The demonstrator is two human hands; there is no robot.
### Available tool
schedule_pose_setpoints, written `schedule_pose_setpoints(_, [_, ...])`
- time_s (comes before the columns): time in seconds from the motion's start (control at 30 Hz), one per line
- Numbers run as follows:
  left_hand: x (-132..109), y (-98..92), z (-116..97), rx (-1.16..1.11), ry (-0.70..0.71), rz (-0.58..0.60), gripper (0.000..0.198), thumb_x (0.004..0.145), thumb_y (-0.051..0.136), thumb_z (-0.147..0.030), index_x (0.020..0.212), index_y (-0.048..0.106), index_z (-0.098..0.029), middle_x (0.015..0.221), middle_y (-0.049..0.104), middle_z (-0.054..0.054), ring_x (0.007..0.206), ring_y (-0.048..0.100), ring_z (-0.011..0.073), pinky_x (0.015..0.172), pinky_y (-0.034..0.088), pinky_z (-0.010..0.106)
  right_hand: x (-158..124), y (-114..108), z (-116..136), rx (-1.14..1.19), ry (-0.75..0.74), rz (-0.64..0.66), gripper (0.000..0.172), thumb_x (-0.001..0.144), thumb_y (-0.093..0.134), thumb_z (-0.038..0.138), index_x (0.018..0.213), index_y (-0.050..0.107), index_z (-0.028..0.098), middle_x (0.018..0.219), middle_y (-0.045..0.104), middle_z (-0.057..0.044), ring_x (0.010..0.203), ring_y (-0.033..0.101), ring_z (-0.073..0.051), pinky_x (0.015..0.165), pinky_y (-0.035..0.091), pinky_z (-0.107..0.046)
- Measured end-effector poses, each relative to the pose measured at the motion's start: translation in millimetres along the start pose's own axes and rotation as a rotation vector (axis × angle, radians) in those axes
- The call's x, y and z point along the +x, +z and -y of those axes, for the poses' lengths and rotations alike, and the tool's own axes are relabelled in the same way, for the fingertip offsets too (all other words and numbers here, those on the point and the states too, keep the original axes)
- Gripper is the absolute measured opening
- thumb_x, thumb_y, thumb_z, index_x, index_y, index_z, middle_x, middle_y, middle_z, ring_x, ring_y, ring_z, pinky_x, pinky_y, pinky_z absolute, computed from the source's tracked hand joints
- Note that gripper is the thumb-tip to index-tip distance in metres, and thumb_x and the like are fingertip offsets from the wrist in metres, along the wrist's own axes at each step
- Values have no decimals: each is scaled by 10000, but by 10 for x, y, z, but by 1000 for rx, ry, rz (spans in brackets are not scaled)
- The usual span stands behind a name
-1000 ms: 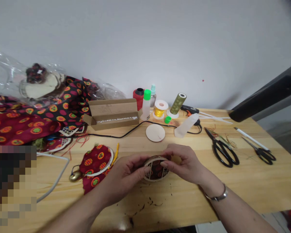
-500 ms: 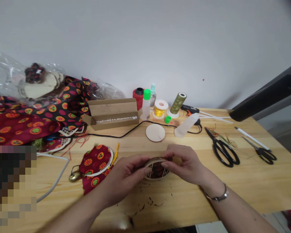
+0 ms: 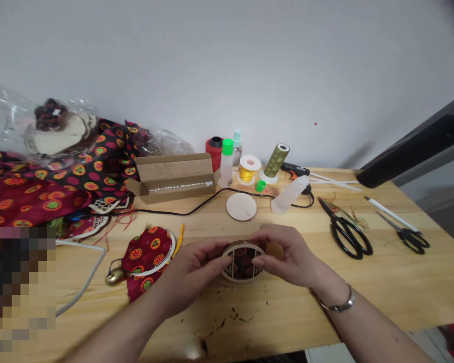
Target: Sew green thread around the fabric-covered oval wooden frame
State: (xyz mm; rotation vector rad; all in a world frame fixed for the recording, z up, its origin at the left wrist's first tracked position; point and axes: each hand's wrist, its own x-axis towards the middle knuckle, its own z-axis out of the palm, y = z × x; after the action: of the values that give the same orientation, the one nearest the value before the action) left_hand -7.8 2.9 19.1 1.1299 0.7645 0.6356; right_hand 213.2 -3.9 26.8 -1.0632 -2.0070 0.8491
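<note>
Between both hands is a round wooden frame (image 3: 244, 262) with lattice-cut sides and dark patterned fabric showing behind its opening. My left hand (image 3: 200, 267) grips the frame's left edge, thumb on the front and fingers behind. On the opposite edge my right hand (image 3: 282, 254) pinches it in the same way; a bracelet (image 3: 340, 302) circles that wrist. Dark scraps (image 3: 234, 313) lie on the wood just below the frame. To the left rests a red patterned fabric piece (image 3: 147, 252) with a white ring, and a brass bell (image 3: 115, 276) beside it.
A pale wooden disc (image 3: 241, 207) lies behind the hands, near a toppled-looking white bottle (image 3: 289, 195). Black scissors (image 3: 350, 237) and smaller scissors (image 3: 410, 239) are on the right. A cardboard box (image 3: 177, 184), a yellow thread spool (image 3: 248, 171) and a glue gun (image 3: 297, 171) stand along the wall.
The round frame has tilted up, so its front face and the fabric in it show more fully. Both hands keep their hold, with the thumbs slightly shifted.
</note>
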Motion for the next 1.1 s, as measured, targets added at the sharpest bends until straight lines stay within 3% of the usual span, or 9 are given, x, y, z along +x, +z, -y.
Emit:
schedule_pose_setpoints(0.2, [12, -32, -15, -122, -31, -93, 212, 806, 669, -234, 1010, 722, -217, 1008, 755, 40, 916, 672, 189, 809, 500, 255, 11, 3, 11, 2, 62, 24, 259, 804, 642, 372, 902, 655, 133, 719, 619, -31, 644, 517, -128, 593, 431, -250])
schedule_pose_setpoints(0.5, [4, -49, -9, -95, -53, -139, 214, 795, 678, -240, 1001, 721, -200, 986, 759, 46, 920, 670, 200, 835, 490, 273, 8, 29, -15, -20, 18, -74, 182, 849, 571, 293, 762, 631, 145, 627, 567, -8, 580, 497, -107, 550, 409, -230])
schedule_pose_setpoints(0.77, [5, -7, -10, -150, -65, -227, 230, 732, 728, -231, 956, 722, -180, 971, 765, 63, 896, 686, 217, 811, 514, 300, 8, 24, -10, -49, -16, -54, 189, 852, 574, 297, 769, 646, 144, 615, 576, -4, 571, 497, -106, 541, 392, -225])
schedule_pose_setpoints(1.1, [18, -31, -27, 68, -12, -241, 181, 722, 735, -275, 887, 758, -204, 879, 780, 34, 805, 698, 213, 751, 547, 299, -17, 32, -18, -103, -17, 21, 185, 857, 570, 300, 753, 637, 161, 611, 581, 9, 563, 489, -95, 542, 379, -217])
